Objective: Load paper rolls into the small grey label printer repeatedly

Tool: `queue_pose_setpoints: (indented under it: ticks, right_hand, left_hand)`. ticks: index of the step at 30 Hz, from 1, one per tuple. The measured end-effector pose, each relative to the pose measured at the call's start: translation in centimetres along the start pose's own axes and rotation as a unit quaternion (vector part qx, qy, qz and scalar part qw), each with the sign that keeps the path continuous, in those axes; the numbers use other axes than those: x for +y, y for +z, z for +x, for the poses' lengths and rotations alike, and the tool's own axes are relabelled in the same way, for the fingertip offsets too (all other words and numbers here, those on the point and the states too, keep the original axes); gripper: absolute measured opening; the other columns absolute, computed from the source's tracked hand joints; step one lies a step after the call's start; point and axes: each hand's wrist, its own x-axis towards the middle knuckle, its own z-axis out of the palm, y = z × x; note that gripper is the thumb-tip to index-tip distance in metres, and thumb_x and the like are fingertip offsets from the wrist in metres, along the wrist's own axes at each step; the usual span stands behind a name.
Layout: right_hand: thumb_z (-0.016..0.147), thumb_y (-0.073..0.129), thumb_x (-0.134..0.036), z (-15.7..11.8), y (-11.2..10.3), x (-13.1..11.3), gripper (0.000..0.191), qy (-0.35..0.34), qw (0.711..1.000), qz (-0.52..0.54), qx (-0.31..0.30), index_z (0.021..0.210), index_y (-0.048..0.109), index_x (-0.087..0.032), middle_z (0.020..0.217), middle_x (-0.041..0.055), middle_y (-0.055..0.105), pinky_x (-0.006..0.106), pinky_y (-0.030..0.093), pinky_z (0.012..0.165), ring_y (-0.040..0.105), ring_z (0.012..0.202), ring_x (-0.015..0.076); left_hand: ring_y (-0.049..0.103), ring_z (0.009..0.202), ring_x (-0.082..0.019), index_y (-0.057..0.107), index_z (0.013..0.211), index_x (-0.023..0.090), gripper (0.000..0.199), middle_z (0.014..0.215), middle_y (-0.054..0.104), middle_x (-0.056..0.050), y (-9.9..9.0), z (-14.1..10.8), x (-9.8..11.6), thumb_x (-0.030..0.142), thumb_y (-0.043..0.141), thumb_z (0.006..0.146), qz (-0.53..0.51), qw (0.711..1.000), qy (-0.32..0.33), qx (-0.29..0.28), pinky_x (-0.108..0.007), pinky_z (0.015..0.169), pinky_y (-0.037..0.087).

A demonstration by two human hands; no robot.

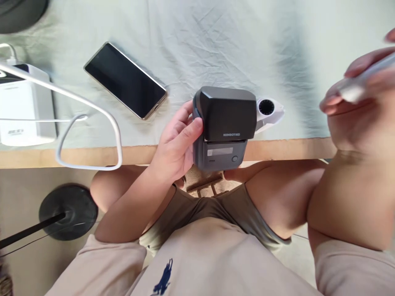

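Note:
My left hand (180, 144) grips a dark grey label printer (227, 117) by its left side, thumb on the front, above the table's near edge. The printer's lid is down, and a small label strip and a round power button show on its lower front. Just to its right is a white object (270, 115) with a black round part, partly hidden behind the printer. Raised at the far right, my right hand (361, 102) is closed around a whitish elongated thing (354, 91), blurred and partly cut off by the frame edge.
A smartphone (126, 80) with a dark screen lies on the pale cloth (197, 37). To the left are a white charger box (26, 107) and a looping white cable (119, 139). A dark round object (23, 14) sits top left. Below stands a black round base (72, 218).

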Motion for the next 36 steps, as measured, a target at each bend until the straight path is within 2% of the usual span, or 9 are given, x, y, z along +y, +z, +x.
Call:
queue_pose_setpoints:
  ticks: [3,6,13,16,18,24,30,34,36]
  right_hand:
    - [0.113,0.067,-0.055,-0.1,-0.8,2.2,0.032,0.076,0.997,0.007,0.001,0.144,0.075,-0.052,0.118,0.0065,0.079,0.053,0.066,0.082,0.08,0.091,0.03]
    - [0.111,0.071,-0.057,-0.6,-0.7,5.0,0.034,0.031,0.998,-0.048,0.002,0.144,0.072,-0.048,0.126,0.0072,0.08,0.05,0.065,0.091,0.082,0.104,0.0288]
    - [0.083,0.088,-0.078,-0.7,1.4,12.6,0.074,-0.047,0.983,-0.149,0.1,0.14,0.067,-0.035,0.097,0.0038,0.08,0.04,0.047,0.063,0.067,0.073,0.0235]
    - [0.086,0.068,-0.094,-0.1,1.9,10.0,0.085,-0.141,0.957,-0.175,0.185,0.146,0.067,-0.035,0.13,0.0113,0.08,0.045,0.052,0.078,0.077,0.106,0.0323]
    - [0.095,0.057,-0.089,-0.2,2.5,5.8,0.071,-0.158,0.944,-0.155,0.247,0.138,0.072,-0.035,0.125,0.0119,0.074,0.049,0.051,0.082,0.072,0.109,0.0349]
    - [0.104,0.073,-0.039,-1.1,5.9,-4.0,0.027,-0.248,0.964,-0.088,0.034,0.13,0.068,-0.033,0.107,0.0033,0.076,0.046,0.06,0.08,0.073,0.093,0.0267]
    - [0.107,0.073,-0.024,0.7,7.6,-4.4,0.013,-0.173,0.965,-0.066,0.187,0.101,0.062,-0.03,0.067,-0.0086,0.046,0.032,0.048,0.063,0.05,0.055,0.0126]
    - [0.11,0.064,-0.036,1.5,8.0,-4.4,0.009,-0.148,0.985,-0.048,0.072,0.117,0.061,-0.031,0.104,-0.0002,0.078,0.038,0.061,0.079,0.082,0.094,0.0216]
    - [0.109,0.063,-0.037,1.4,7.7,-4.5,0.012,-0.158,0.984,-0.044,0.062,0.12,0.064,-0.031,0.118,0.0028,0.081,0.041,0.062,0.084,0.083,0.11,0.0255]
  left_hand:
    - [0.082,0.097,-0.016,0.084,0.115,0.022,0.016,0.095,0.079,-0.001,0.0,0.0,0.0,0.031,0.084,0.101,-0.005,1.0,0.006,-0.011,-0.025,0.086,0.069]
    - [0.075,0.082,-0.011,0.086,0.108,0.023,0.017,0.092,0.08,0.001,-0.1,0.1,-0.2,0.035,0.091,0.097,-0.008,0.999,0.021,-0.026,-0.02,0.071,0.063]
    - [0.079,0.094,-0.017,0.087,0.113,0.027,0.019,0.105,0.088,0.002,-0.3,0.7,-0.5,0.037,0.09,0.099,0.007,0.999,-0.003,-0.041,-0.028,0.084,0.069]
    - [0.08,0.099,-0.018,0.087,0.116,0.025,0.024,0.109,0.089,0.001,-0.3,0.7,-0.7,0.04,0.091,0.098,0.007,1.0,0.008,-0.028,-0.027,0.089,0.069]
    - [0.081,0.107,-0.02,0.086,0.113,0.025,0.025,0.105,0.088,0.001,-0.3,0.7,-0.9,0.042,0.093,0.096,0.005,1.0,0.02,-0.022,-0.027,0.089,0.068]
    - [0.084,0.103,-0.017,0.084,0.115,0.02,0.029,0.105,0.085,-0.001,0.0,0.7,-0.7,0.042,0.093,0.098,-0.006,0.999,0.014,-0.036,-0.025,0.088,0.069]
    - [0.084,0.085,-0.017,0.078,0.13,0.024,0.039,0.098,0.084,0.0,0.1,0.2,-0.3,0.036,0.094,0.096,0.005,0.999,-0.024,-0.041,-0.024,0.074,0.066]
    - [0.086,0.093,-0.02,0.065,0.155,0.033,0.062,0.105,0.085,0.003,0.0,-0.1,-0.3,0.044,0.09,0.099,0.011,1.0,-0.028,-0.004,-0.024,0.074,0.062]
    - [0.085,0.104,-0.024,0.062,0.159,0.033,0.069,0.116,0.086,0.002,0.0,-0.1,-0.3,0.047,0.091,0.098,-0.002,1.0,-0.024,0.005,-0.028,0.082,0.064]
